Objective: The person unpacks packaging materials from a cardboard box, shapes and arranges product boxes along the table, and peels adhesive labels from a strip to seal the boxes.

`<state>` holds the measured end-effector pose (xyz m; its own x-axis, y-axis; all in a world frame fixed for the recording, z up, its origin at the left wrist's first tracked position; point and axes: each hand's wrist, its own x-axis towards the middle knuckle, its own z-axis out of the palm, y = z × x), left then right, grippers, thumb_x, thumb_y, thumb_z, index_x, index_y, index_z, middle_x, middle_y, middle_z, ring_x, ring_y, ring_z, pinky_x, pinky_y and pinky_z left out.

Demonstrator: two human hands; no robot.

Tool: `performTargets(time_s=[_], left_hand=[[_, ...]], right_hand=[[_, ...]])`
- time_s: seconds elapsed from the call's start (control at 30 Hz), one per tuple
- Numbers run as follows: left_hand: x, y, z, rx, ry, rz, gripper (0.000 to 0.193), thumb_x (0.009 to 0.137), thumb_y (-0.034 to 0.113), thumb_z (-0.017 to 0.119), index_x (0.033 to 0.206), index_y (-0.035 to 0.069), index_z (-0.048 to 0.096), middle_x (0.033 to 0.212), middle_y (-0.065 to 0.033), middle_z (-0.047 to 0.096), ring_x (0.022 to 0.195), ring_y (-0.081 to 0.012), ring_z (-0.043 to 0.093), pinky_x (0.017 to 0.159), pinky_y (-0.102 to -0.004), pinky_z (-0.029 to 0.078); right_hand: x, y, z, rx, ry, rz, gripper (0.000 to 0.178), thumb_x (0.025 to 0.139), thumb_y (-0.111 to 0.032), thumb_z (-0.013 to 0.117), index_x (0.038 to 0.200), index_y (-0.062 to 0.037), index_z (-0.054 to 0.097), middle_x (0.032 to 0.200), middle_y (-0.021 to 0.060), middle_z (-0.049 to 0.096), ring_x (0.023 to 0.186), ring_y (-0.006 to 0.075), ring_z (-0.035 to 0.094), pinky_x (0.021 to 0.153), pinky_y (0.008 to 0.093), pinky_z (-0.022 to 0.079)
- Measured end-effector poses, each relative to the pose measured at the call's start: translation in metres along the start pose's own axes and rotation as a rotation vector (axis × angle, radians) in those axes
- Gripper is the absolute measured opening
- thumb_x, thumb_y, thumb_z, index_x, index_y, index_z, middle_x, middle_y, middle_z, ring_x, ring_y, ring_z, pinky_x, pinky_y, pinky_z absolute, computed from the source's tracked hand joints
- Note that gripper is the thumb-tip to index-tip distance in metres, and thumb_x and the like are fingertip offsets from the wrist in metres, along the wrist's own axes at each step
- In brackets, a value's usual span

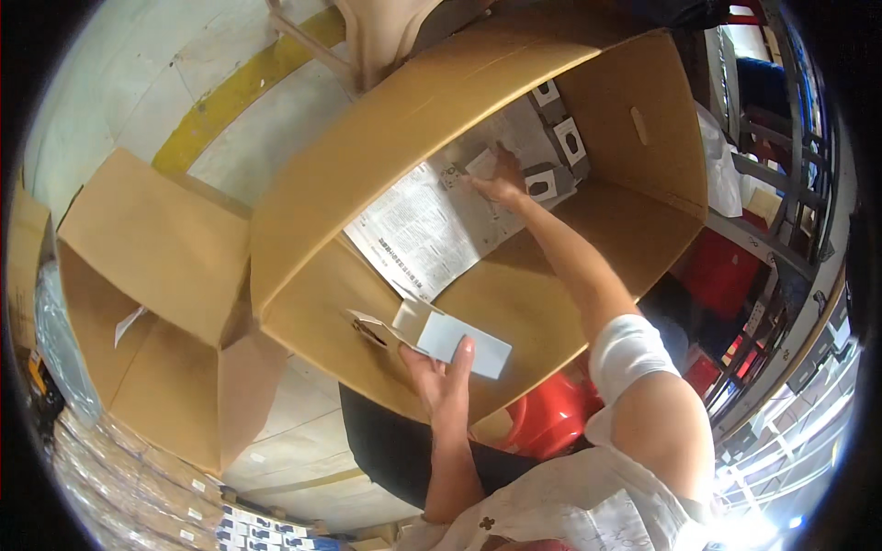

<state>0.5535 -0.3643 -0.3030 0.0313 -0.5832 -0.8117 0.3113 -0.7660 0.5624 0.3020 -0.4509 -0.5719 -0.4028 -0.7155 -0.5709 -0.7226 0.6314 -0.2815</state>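
Brown cardboard fills most of the view: a big open box [367, 165] sits in front of the person, with its flaps standing up. At the bottom of the box lies a sheet of newspaper [423, 230]. On top of the paper, in the far corner, a few small grey packs [560, 147] with dark holes lie close together. The right hand [501, 179] reaches deep down into the box. Its fingers are bent and pinch a small white pack [480, 165], which rests on the newspaper just beside the grey packs. The left hand [441, 381] is up at the near wall of the box. It holds a flat white card pack [459, 340], with the thumb on top and the other fingers under it, held close together. A small folded cardboard piece [377, 328] sticks out at the left end of that pack. To the left stands another open cardboard box [156, 294], with a bit of white paper inside. A yellow line [239, 92] runs across the pale floor behind the boxes. Something red [551, 413] sits on the floor under the big box. Metal racks [781, 184] stand on the right side. Stacks of small boxes [129, 487] lie at the lower left.
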Motion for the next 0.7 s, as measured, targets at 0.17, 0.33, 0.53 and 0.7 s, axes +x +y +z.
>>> performTargets(time_s=[0.17,0.33,0.53,0.7], left_hand=[[0.001,0.001,-0.012,0.046,0.109,-0.049,0.069,0.085,0.007,0.065,0.142,0.001,0.026,0.133,-0.0131,0.042,0.121,-0.0218,0.043,0.104,-0.0363,0.032],[-0.010,0.009,-0.006,0.033,0.081,0.122,0.071,0.084,0.005,0.059,0.145,0.001,0.022,0.139,-0.0143,0.038,0.125,-0.0239,0.040,0.107,-0.0361,0.027],[-0.008,0.021,-0.015,-0.082,0.022,0.164,0.063,0.083,0.028,0.066,0.130,-0.006,0.041,0.127,-0.0178,0.048,0.113,-0.0287,0.050,0.097,-0.0416,0.040],[-0.031,0.018,0.013,-0.214,-0.270,-0.029,0.065,0.085,0.041,0.061,0.135,0.005,0.041,0.126,-0.0073,0.049,0.113,-0.0227,0.050,0.095,-0.0367,0.042]], right_hand=[[0.004,0.003,0.071,-0.398,-0.055,0.189,0.111,0.067,-0.066,0.066,0.145,-0.0019,0.020,0.138,0.0237,0.042,0.126,0.0365,0.044,0.107,0.0436,0.033],[-0.041,0.000,0.046,-0.008,-0.189,0.177,0.104,0.069,-0.060,0.068,0.138,0.0070,0.028,0.129,0.0290,0.047,0.119,0.0377,0.050,0.100,0.0450,0.041],[-0.209,-0.054,-0.105,0.462,0.194,-0.366,0.100,0.075,-0.040,0.069,0.142,0.0079,0.013,0.131,0.0338,0.034,0.125,0.0449,0.035,0.108,0.0450,0.030],[-0.353,-0.017,-0.313,0.449,0.836,-0.563,0.097,0.074,-0.026,0.073,0.144,0.0042,0.014,0.129,0.0269,0.034,0.121,0.0381,0.038,0.105,0.0448,0.031]])
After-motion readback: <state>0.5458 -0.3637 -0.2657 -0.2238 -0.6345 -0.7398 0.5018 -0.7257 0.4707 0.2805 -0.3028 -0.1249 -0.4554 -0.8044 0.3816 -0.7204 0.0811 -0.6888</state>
